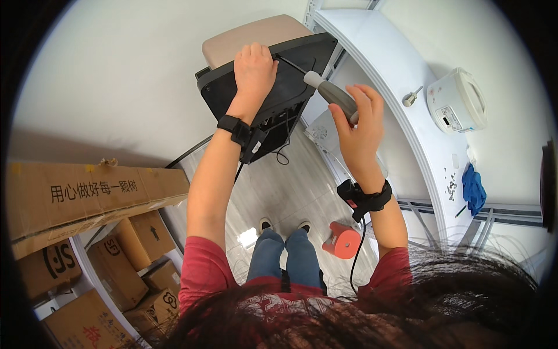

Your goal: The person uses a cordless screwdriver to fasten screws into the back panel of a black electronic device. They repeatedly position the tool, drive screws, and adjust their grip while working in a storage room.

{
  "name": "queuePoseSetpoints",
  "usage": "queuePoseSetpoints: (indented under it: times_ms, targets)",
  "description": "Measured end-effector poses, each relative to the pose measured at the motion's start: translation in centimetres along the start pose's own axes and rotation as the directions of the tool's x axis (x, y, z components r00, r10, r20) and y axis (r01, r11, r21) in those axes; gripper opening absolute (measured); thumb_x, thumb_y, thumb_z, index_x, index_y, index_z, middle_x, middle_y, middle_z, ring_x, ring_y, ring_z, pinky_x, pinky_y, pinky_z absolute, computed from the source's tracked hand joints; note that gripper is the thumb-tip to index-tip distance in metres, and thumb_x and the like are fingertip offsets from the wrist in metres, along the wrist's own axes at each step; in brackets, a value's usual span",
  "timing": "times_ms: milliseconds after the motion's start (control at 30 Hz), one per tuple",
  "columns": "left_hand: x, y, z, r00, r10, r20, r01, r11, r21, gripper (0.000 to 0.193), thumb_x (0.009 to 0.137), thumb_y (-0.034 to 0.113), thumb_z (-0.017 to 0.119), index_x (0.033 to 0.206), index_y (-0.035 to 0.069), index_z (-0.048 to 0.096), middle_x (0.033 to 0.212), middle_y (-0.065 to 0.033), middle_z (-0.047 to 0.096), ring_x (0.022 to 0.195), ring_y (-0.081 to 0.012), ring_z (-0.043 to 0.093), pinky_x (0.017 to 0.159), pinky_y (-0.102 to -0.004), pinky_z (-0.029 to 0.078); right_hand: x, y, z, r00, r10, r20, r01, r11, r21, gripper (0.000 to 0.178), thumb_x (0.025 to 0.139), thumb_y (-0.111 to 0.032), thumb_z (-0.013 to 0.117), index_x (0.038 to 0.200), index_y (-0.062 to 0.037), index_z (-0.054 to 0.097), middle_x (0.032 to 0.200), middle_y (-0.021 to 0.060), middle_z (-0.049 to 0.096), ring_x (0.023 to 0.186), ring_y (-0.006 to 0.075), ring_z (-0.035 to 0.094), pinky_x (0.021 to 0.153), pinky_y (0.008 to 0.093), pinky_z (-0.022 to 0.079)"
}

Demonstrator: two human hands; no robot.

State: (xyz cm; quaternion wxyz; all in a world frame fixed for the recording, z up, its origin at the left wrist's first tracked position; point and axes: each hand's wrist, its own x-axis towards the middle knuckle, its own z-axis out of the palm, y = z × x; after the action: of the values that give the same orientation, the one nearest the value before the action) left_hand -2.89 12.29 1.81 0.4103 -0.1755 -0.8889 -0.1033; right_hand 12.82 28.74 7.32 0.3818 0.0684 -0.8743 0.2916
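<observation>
My left hand (254, 68) is closed over the upper edge of a large black, flat-backed device (232, 87), fingertips hidden behind it. A screwdriver (332, 95) with a grey handle reaches from the right. Its dark shaft meets the device near the edge, just right of my left hand; the tip and any screw there are too small to make out. My right hand (361, 131) has the butt end of the handle between thumb and fingers, the fingers only loosely bent. Black straps with small boxes sit on both wrists.
Behind the device is a beige padded seat (256, 36). A white shelf (401, 64) at right holds a rice cooker (456, 102), a small metal part (412, 97) and a blue cloth (474, 189). Cardboard boxes (99, 192) line the left; a red stool (342, 240) stands on the floor.
</observation>
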Motion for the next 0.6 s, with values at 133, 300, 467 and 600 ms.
queuePoseSetpoints:
  times_ms: [133,300,467,600]
  targets:
    - [0.1,0.1,0.1,1.0,0.006,-0.006,-0.006,1.0,0.002,0.027,0.067,0.023,0.074,0.075,0.005,0.056,0.077,-0.0075,0.052,0.075,-0.0257,0.053,0.066,-0.0363,0.043,-0.5,0.2,-0.3,0.99,-0.136,0.047,0.134,0.99,0.038,0.033,0.076,-0.01,0.072,0.107,-0.0112,0.061,0.112,0.0092,0.056,0.063,0.0222,0.059,0.055,0.0302,0.048]
    - [0.1,0.2,0.1,0.998,-0.003,0.057,0.0,0.999,0.053,0.026,0.07,0.026,0.073,0.079,0.006,0.059,0.081,-0.0059,0.051,0.079,-0.0223,0.052,0.071,-0.0333,0.042,-0.9,1.2,0.0,0.988,-0.147,0.057,0.145,0.989,0.038,0.034,0.077,-0.009,0.071,0.108,-0.0087,0.059,0.107,0.0117,0.058,0.066,0.0239,0.06,0.053,0.0309,0.047]
    - [0.2,0.0,0.0,0.999,-0.004,0.052,0.001,0.999,0.05,0.025,0.07,0.026,0.073,0.079,0.006,0.059,0.081,-0.0061,0.051,0.08,-0.0225,0.052,0.072,-0.0337,0.042,-0.8,0.7,-0.3,0.975,0.16,0.152,-0.149,0.986,-0.081,0.035,0.077,-0.018,0.073,0.103,-0.0036,0.056,0.098,0.0145,0.06,0.068,0.0269,0.061,0.049,0.0326,0.045]
    - [0.1,0.0,0.0,0.998,-0.011,0.061,0.008,0.998,0.055,0.025,0.069,0.025,0.073,0.078,0.006,0.058,0.08,-0.0058,0.05,0.08,-0.0223,0.052,0.072,-0.0336,0.042,-0.7,-0.3,-0.1,0.985,0.127,0.119,-0.118,0.99,-0.081,0.04,0.075,-0.024,0.075,0.103,-0.0043,0.053,0.08,0.0118,0.061,0.06,0.0265,0.059,0.048,0.0333,0.044]
